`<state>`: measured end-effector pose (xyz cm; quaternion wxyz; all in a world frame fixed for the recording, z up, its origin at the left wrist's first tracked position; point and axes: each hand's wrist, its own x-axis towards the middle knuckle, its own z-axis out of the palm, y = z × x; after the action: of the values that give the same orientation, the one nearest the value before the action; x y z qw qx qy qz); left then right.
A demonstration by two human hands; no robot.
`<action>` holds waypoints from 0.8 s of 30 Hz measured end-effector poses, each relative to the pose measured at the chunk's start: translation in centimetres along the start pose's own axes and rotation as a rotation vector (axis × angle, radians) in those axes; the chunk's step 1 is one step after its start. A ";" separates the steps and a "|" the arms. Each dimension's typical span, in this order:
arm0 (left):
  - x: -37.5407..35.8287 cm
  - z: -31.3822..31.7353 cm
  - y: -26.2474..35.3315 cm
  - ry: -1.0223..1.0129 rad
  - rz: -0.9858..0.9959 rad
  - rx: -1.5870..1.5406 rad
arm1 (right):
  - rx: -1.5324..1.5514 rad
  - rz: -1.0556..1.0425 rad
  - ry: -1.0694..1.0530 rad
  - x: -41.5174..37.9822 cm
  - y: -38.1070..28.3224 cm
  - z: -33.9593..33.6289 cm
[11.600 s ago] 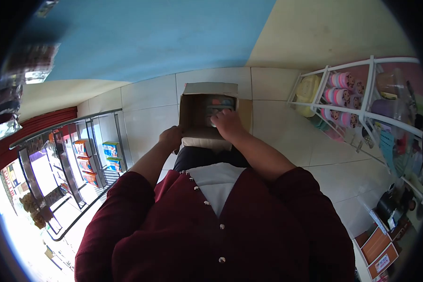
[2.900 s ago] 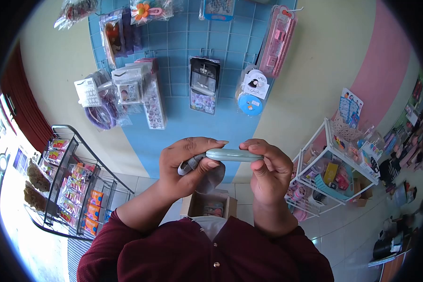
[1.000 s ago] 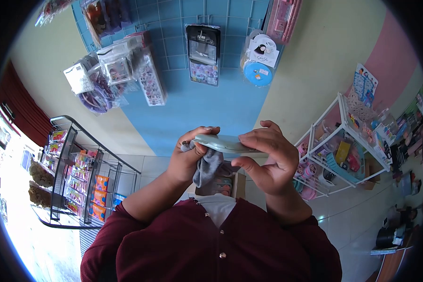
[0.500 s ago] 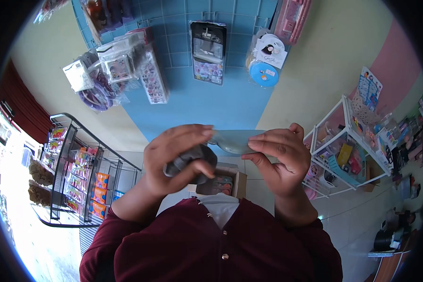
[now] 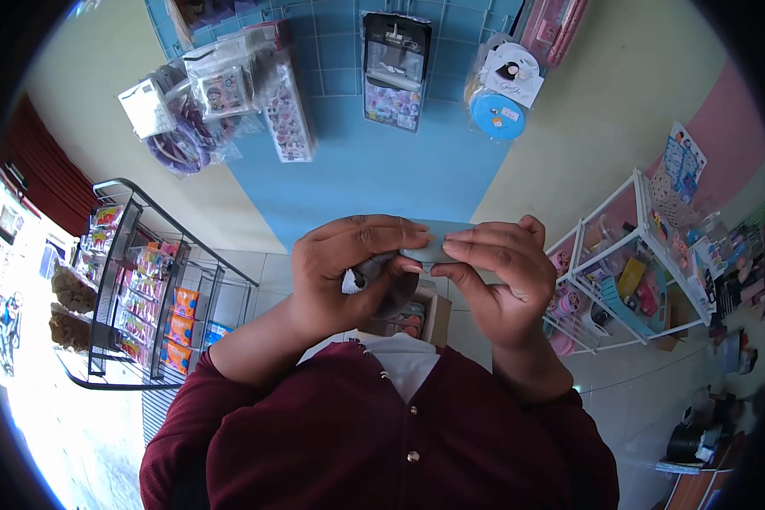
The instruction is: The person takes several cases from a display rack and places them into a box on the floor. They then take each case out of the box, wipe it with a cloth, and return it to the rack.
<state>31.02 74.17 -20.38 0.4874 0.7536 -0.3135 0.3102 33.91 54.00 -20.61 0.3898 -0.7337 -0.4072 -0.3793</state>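
Case first, that pale green rounded thing (just my word, can't tell what it really is): it's held in midair between the left hand and the right hand. What's just changed is the left one. Half a second ago it was clear of the case and now it's back on it, so there's a grip at both ends instead of one, which I'd guess makes it steadier to work on. Left fingers are pinching one end, with a grey cloth bunched in the same hand and drooping below. Right fingers pinch the other end, thumb underneath. Hard to say whether the cloth actually touches the case. Counts: one case, one cloth, one cardboard box lower down with several small items inside, partly hidden so no honest number. Over on the black rack I get three orange packets, plus two brown fuzzy toys at its left side. Also one blue disc hanging up top.
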 end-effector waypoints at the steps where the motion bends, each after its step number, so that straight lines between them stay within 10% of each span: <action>1: 0.1 -0.1 0.0 0.002 0.006 0.004 | 0.012 0.012 0.009 0.1 0.1 0.2; 14: -1.6 1.8 -1.6 0.053 -0.583 -0.322 | 1.224 0.913 0.367 -0.5 0.5 1.6; 24: 8.6 -0.6 4.2 0.294 -0.182 -0.295 | 1.038 0.276 0.212 7.0 -1.1 -1.4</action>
<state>32.91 71.86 -11.27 0.6585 0.6461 -0.2119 0.3224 35.22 55.27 -13.62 0.7858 -0.4493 -0.3993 -0.1456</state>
